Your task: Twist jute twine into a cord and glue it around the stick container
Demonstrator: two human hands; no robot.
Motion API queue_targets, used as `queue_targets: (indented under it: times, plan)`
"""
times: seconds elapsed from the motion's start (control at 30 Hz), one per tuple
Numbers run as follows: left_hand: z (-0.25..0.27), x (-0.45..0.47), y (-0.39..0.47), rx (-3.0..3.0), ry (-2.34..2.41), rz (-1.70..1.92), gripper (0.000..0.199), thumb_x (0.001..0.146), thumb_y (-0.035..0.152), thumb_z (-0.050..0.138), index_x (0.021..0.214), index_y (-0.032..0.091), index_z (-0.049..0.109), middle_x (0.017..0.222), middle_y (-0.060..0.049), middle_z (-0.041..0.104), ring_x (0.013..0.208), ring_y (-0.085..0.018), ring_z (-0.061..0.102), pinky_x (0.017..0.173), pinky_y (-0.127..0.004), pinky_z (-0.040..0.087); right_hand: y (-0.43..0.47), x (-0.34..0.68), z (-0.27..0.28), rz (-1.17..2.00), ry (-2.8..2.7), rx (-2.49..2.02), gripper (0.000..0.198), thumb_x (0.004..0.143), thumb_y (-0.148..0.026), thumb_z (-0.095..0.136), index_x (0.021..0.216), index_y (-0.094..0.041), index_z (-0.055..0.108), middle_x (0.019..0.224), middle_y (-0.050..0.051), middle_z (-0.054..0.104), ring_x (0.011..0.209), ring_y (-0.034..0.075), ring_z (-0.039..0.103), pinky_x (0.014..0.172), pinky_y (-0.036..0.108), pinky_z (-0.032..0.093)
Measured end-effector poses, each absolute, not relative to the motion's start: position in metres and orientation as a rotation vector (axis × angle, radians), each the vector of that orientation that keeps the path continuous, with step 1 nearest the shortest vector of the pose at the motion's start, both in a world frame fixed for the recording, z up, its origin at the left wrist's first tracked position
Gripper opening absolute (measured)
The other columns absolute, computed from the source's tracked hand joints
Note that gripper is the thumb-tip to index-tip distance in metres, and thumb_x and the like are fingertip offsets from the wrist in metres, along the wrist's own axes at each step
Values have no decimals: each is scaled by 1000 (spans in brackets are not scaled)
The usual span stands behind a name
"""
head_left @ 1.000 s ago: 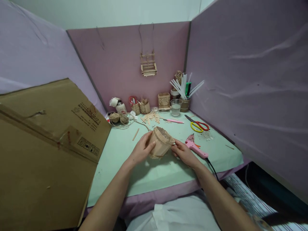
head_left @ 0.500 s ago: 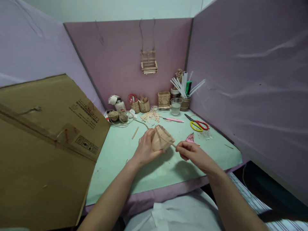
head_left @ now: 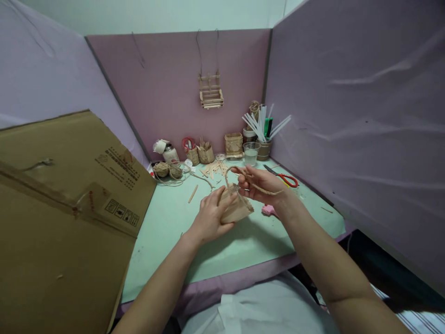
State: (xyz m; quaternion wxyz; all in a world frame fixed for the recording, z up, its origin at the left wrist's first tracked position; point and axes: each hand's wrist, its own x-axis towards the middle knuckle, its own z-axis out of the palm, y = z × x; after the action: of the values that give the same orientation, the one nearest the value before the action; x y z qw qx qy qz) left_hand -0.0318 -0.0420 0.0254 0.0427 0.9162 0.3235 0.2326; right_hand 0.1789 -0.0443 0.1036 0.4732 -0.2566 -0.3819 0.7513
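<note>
My left hand [head_left: 207, 214] is wrapped around the left side of a small pale cup [head_left: 237, 212] that looks made of flat wooden sticks. The cup is tilted above the green tabletop, and the fingers hide part of its wall. Just beyond its rim, my right hand [head_left: 260, 183] pinches a length of brown twine [head_left: 269, 190]. One part of the twine loops up over the cup's rim, while a free end trails across the right palm toward the wrist. Behind the right wrist, a pink tool [head_left: 269, 210] lies partly hidden on the table.
Scissors [head_left: 289, 180] lie to the right, partly behind my hand. Wooden sticks [head_left: 216, 169] are scattered farther back. Twine balls [head_left: 161, 170], a clear cup of liquid [head_left: 251, 154] and stick holders [head_left: 206, 153] line the back. A large cardboard sheet [head_left: 69, 222] blocks the left side.
My right hand has moved from the cup's right edge up and left, over its rim, drawing the twine into a loop. My left hand still holds the cup. The view has shifted slightly.
</note>
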Motion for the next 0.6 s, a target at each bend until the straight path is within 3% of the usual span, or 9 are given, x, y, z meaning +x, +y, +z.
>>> queue_targets:
  times: [0.13,0.3,0.4,0.6]
  plan:
    - [28,-33,-42,2664,1048,714,99,70,43,69,149,31,10,151,-13,23,138,-33,23,108,-52,24,-33,185,91,1734,-825,-747,44,94,-53,37,100,-17,62,91,6,68,72,12,62,68,24,52]
    - [30,-33,-42,2436,1080,702,106,67,46,70,149,28,6,150,-12,26,137,-32,26,110,-50,24,-35,216,47,1287,-751,-1057,28,88,-46,52,93,-20,62,89,6,68,72,13,64,65,24,54]
    - [33,-32,-42,2322,1120,703,107,66,45,70,150,27,5,150,-12,26,136,-33,26,109,-50,24,-50,241,20,1057,-774,-1239,29,80,-48,61,91,-21,62,89,6,68,72,15,64,63,26,54]
    - [38,-30,-43,2253,1182,670,106,65,45,69,149,29,7,149,-11,27,135,-34,27,108,-51,25,-86,277,-16,520,-1426,-1738,37,74,-51,61,92,-19,63,95,10,66,88,25,62,77,38,49]
